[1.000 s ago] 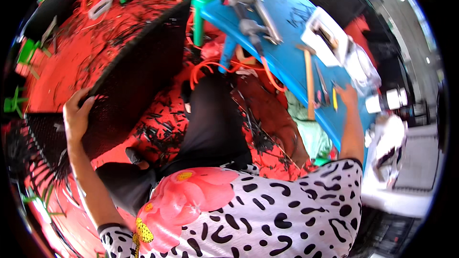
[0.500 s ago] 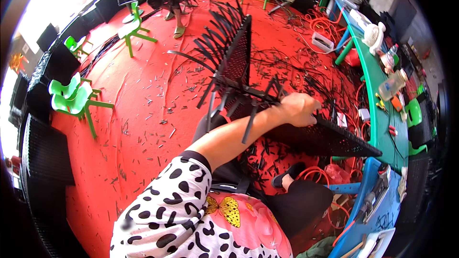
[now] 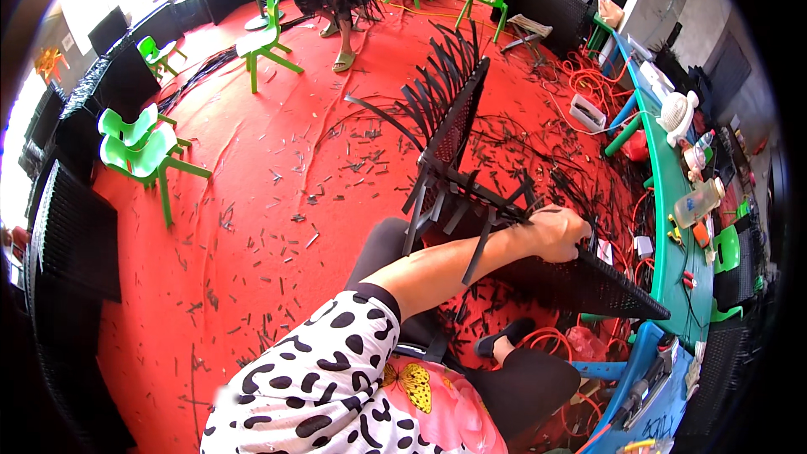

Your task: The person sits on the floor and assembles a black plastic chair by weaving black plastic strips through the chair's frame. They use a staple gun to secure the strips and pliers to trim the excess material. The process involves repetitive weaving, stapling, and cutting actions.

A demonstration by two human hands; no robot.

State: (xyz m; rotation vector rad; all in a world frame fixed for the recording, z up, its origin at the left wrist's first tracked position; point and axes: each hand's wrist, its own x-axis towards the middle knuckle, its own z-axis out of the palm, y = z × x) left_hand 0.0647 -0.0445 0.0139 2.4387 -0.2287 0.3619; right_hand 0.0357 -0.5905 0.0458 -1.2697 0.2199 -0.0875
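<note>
My left hand [image 3: 556,234] is closed in a fist at the top edge of a black woven piece [image 3: 580,284]. What the fingers hold, if anything, is hidden. The piece is made of perforated-looking panels set at an angle, in front of my knees. Its upright panel [image 3: 458,122] carries a fringe of loose flat black strips [image 3: 433,88] sticking out to the left. More strip ends hang beside my left forearm. My right hand does not show.
Black strip offcuts [image 3: 336,172] litter the red floor [image 3: 244,286]. On the right, a green table [image 3: 672,265] bears a jar [image 3: 699,202] and a white fan [image 3: 677,116]. Green chairs [image 3: 139,151] stand left and behind. Another person [image 3: 343,29] works at the back with black panels.
The view has shifted, so the woven piece and my left hand appear lower and further right. The hand stays closed at the panel's edge.
</note>
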